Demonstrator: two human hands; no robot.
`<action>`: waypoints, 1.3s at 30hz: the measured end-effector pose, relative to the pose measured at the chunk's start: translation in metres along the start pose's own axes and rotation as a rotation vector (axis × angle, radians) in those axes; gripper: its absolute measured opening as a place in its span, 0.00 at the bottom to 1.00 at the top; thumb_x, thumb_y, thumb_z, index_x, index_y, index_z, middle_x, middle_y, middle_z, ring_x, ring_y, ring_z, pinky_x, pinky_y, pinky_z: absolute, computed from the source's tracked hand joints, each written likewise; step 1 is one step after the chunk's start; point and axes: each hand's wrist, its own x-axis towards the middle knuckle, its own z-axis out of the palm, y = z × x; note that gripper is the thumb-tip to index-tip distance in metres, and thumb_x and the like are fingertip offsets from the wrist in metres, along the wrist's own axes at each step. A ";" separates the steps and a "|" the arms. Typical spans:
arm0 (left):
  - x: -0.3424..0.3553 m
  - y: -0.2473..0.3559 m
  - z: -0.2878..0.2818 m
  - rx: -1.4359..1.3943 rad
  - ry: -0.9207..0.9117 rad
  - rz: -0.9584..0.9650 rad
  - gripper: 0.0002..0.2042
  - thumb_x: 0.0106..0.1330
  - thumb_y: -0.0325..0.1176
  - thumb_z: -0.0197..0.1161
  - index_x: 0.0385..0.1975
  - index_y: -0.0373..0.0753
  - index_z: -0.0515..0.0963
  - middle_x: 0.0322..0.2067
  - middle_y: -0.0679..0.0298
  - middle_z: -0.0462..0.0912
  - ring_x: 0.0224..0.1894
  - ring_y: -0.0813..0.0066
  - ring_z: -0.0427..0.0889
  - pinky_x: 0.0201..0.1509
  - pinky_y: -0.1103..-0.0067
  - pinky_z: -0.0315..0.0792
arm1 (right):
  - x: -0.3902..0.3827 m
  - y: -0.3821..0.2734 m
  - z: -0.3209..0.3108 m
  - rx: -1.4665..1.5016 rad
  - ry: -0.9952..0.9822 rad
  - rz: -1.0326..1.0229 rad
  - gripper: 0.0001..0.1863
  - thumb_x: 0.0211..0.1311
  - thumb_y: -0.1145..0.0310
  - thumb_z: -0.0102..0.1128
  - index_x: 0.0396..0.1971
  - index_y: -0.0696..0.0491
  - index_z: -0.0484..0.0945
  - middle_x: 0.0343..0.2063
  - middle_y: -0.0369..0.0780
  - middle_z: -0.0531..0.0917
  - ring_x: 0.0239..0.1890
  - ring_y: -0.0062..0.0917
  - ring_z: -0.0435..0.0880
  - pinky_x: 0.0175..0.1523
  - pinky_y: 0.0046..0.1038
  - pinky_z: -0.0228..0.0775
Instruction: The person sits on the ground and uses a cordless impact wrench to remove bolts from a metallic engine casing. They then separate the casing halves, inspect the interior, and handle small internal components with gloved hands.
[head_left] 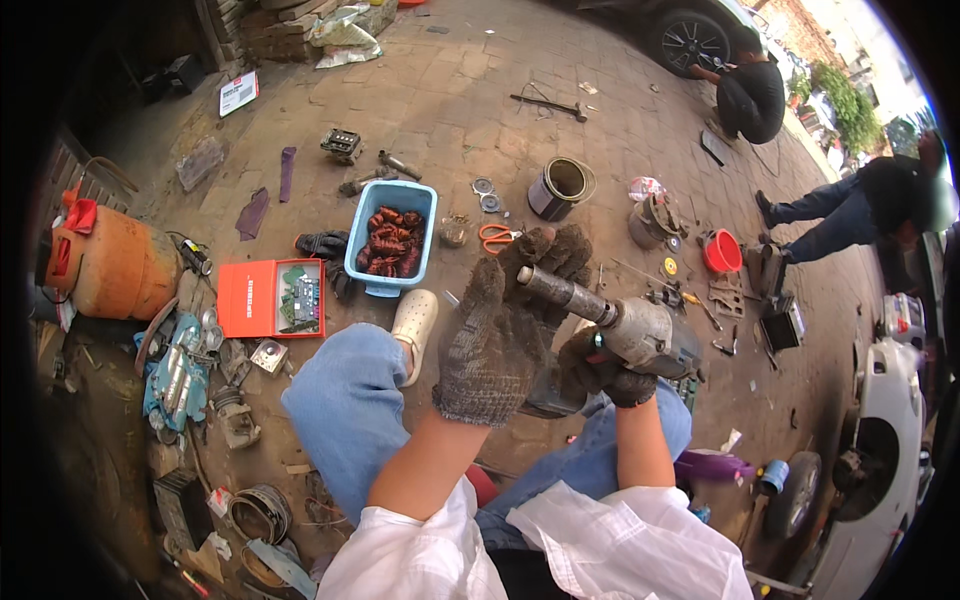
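Both my hands wear dirty grey work gloves. My right hand is wrapped round the handle of an impact wrench, just under its grey head. A long, worn metal socket sticks out of the wrench toward the upper left. Below the handle a dark block, probably the battery, shows between my hands. My left hand is raised beside the socket, its dark, grimy fingers pointing up and apart. Nothing shows in its grasp, though the socket hides part of the fingers.
Beyond my knees stand a blue tub of reddish-brown parts, orange-handled scissors and an open can. An orange-red box and an orange gas cylinder lie left. At right are a red bucket, tools and two other people near cars.
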 end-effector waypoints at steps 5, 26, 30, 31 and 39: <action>-0.022 -0.030 0.020 0.432 -0.024 0.085 0.19 0.64 0.30 0.53 0.54 0.33 0.65 0.53 0.54 0.69 0.56 0.65 0.68 0.60 0.71 0.62 | -0.027 0.013 -0.021 0.353 0.141 0.003 0.29 0.47 0.55 0.64 0.46 0.55 0.69 0.41 0.40 0.75 0.34 0.25 0.70 0.42 0.29 0.63; -0.053 0.002 0.026 0.857 0.242 0.019 0.12 0.50 0.19 0.63 0.36 0.32 0.75 0.36 0.55 0.79 0.37 0.67 0.80 0.40 0.76 0.77 | -0.039 -0.008 -0.054 -1.424 0.184 -0.369 0.28 0.29 0.39 0.62 0.29 0.43 0.78 0.27 0.36 0.78 0.31 0.35 0.77 0.36 0.37 0.67; -0.055 0.008 0.015 0.671 0.307 -0.008 0.11 0.55 0.22 0.60 0.38 0.33 0.73 0.38 0.52 0.78 0.36 0.66 0.81 0.38 0.75 0.81 | -0.049 0.029 -0.063 -0.178 0.314 -0.244 0.23 0.45 0.47 0.60 0.36 0.49 0.75 0.33 0.37 0.79 0.35 0.31 0.78 0.40 0.34 0.70; -0.053 0.008 0.012 0.594 0.336 -0.018 0.11 0.56 0.23 0.60 0.39 0.34 0.73 0.38 0.53 0.78 0.36 0.66 0.81 0.37 0.76 0.81 | -0.054 0.035 -0.065 0.096 0.282 -0.173 0.23 0.47 0.49 0.60 0.39 0.50 0.73 0.36 0.38 0.78 0.37 0.31 0.77 0.43 0.34 0.69; -0.046 0.019 -0.118 0.436 0.458 -0.180 0.10 0.64 0.39 0.53 0.39 0.41 0.74 0.36 0.62 0.80 0.39 0.69 0.80 0.42 0.75 0.76 | -0.021 -0.003 -0.014 -0.803 -0.269 -0.328 0.22 0.45 0.62 0.64 0.44 0.50 0.74 0.42 0.40 0.77 0.46 0.33 0.74 0.51 0.35 0.65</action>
